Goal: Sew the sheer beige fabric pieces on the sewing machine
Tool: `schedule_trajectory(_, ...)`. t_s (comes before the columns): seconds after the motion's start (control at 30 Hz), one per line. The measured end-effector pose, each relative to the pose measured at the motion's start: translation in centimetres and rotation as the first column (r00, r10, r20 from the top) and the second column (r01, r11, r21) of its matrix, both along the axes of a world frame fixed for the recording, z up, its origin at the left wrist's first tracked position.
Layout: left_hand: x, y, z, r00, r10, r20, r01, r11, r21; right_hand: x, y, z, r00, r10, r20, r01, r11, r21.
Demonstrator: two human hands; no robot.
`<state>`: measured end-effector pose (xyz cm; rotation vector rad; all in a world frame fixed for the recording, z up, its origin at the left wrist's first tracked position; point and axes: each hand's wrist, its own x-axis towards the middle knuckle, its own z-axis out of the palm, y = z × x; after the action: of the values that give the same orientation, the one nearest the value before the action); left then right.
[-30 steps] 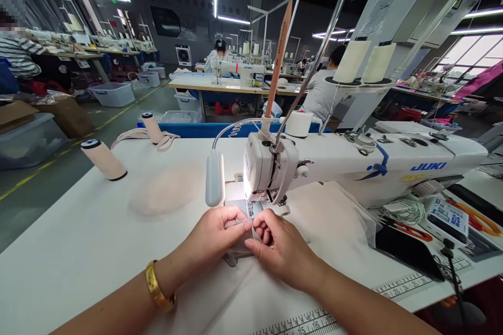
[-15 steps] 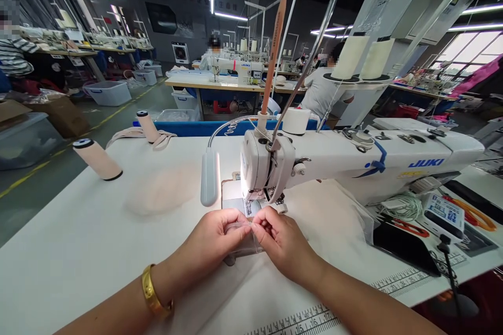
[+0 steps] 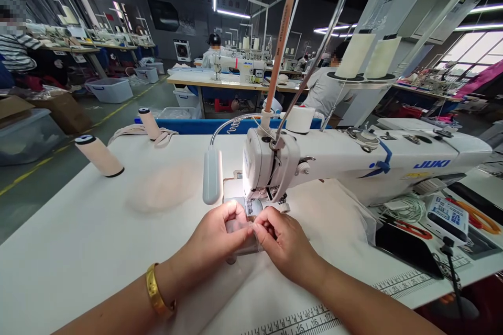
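In front of the needle area of a white sewing machine (image 3: 264, 159), my two hands meet with the fingertips almost touching. A thin, sheer pale fabric (image 3: 237, 226) is pinched by my left hand (image 3: 214, 233), its thumb pointing toward the right hand. My right hand (image 3: 288, 241) is closed, thumb against curled fingers, on the edge of the same fabric. The presser foot (image 3: 250, 206) sits just beyond the fingertips, lit by the machine lamp (image 3: 212, 175). More sheer fabric (image 3: 326, 214) spreads over the table right of the needle.
Thread cones (image 3: 100, 156) lie and stand at the table's back left. A pale sheer piece (image 3: 165, 188) lies on the left. To the right are a black phone (image 3: 408, 248), a white device (image 3: 447, 217) and coiled cable (image 3: 404, 207). A printed ruler (image 3: 302, 322) runs along the front edge.
My left fingers have lifted and opened slightly from the thumb, showing more of the sheer fabric. The right hand is nearly unchanged. The view has shifted slightly.
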<state>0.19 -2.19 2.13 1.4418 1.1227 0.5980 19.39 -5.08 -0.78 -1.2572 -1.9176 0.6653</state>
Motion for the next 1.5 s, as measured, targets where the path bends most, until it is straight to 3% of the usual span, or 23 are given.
schedule_trajectory(0.2, -0.1, 0.1, 0.4, 0.994, -0.097, -0.044, 0.100, 0.994, 0.052, -0.1, 0.0, 0.0, 1.000, -0.004, -0.004, 0.004, 1.000, -0.018)
schedule_trajectory(0.33, -0.3, 0.0, 0.3, 0.993, -0.085, -0.082, 0.091, 0.994, 0.065, -0.1, 0.0, 0.3, 1.000, -0.008, -0.008, 0.007, 1.000, -0.025)
schedule_trajectory(0.47, -0.3, 0.0, 0.2, 0.987, -0.066, -0.144, 0.096, 0.973, 0.211, -0.1, 0.1, 0.4, 1.000, -0.007, -0.006, 0.006, 0.999, -0.036)
schedule_trajectory(0.6, 0.2, 0.7, -0.3, 0.947, 0.008, -0.322, 0.133, 0.901, 0.412, -0.4, 0.8, -0.1, 0.988, -0.049, 0.148, 0.048, 0.999, 0.011)
schedule_trajectory(0.73, 0.5, 1.2, -1.2, 0.824, 0.115, -0.554, 0.234, 0.822, 0.520, -0.8, 1.7, -0.9, 0.938, -0.127, 0.322, 0.121, 0.992, 0.040)
schedule_trajectory(0.8, 0.4, 1.2, -1.6, 0.803, 0.202, -0.560, 0.251, 0.738, 0.626, -0.9, 1.9, -1.2, 0.927, -0.157, 0.341, 0.150, 0.988, 0.049)
schedule_trajectory(0.87, 0.2, 1.0, -1.9, 0.791, 0.245, -0.561, 0.319, 0.617, 0.719, -0.9, 1.9, -1.4, 0.927, -0.172, 0.333, 0.162, 0.985, 0.058)
schedule_trajectory(0.93, 0.0, 0.7, -2.3, 0.786, 0.205, -0.583, 0.429, 0.498, 0.754, -0.8, 1.8, -1.4, 0.932, -0.172, 0.320, 0.158, 0.985, 0.069)
schedule_trajectory(1.0, -0.2, 0.6, -2.6, 0.788, 0.132, -0.601, 0.505, 0.419, 0.754, -0.7, 1.7, -1.3, 0.937, -0.158, 0.311, 0.136, 0.987, 0.090)
schedule_trajectory(1.23, -0.6, 0.6, -3.1, 0.842, 0.089, -0.532, 0.462, 0.389, 0.797, 0.4, 1.2, -1.2, 0.926, -0.046, 0.375, -0.036, 0.977, 0.209)
schedule_trajectory(1.33, -0.7, 0.7, -3.1, 0.874, 0.096, -0.476, 0.416, 0.357, 0.837, 0.9, 1.0, -1.5, 0.918, -0.059, 0.392, -0.057, 0.959, 0.278)
schedule_trajectory(1.5, -0.9, 1.0, -2.7, 0.892, 0.065, -0.447, 0.399, 0.349, 0.848, 1.1, 1.0, -1.8, 0.903, -0.101, 0.418, -0.048, 0.942, 0.332)
